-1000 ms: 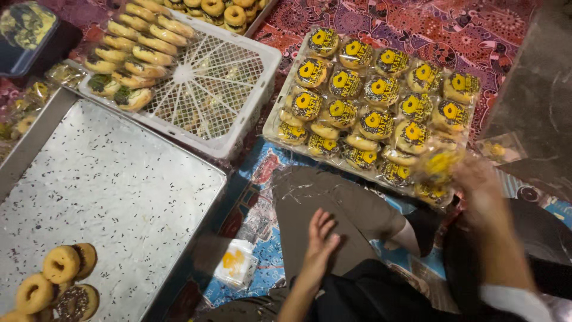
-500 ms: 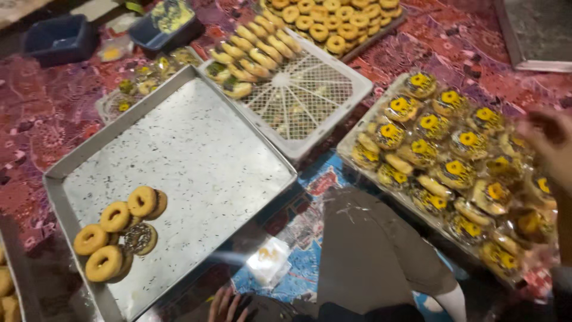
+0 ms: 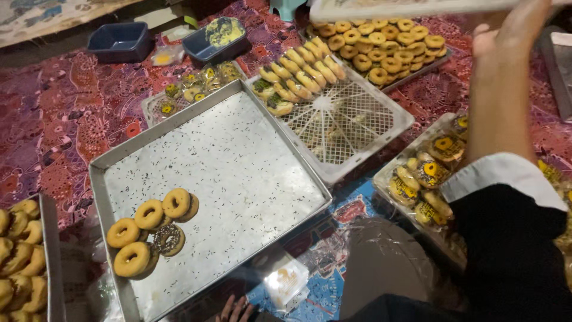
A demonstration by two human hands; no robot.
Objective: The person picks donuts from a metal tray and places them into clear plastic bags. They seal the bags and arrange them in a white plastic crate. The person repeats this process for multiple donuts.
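My right hand is raised at the top right, its fingers against the edge of a pale flat tray held above the floor. My forearm and dark sleeve cross over a tray of plastic-wrapped yellow-topped doughnuts. Only the fingertips of my left hand show at the bottom edge, spread on the mat and holding nothing. They lie beside a small wrapped packet and near the corner of a large metal tray, which is dusted with sprinkles. Several glazed ring doughnuts sit on that tray.
A white lattice crate holds long glazed doughnuts. Behind it is a tray of ring doughnuts. Two dark blue tubs stand at the back left by a small tray of wrapped doughnuts. Another doughnut tray is at the left edge.
My right hand has risen from the wrapped doughnuts to the pale tray overhead. My left hand has dropped to the bottom edge. The view has swung left and back.
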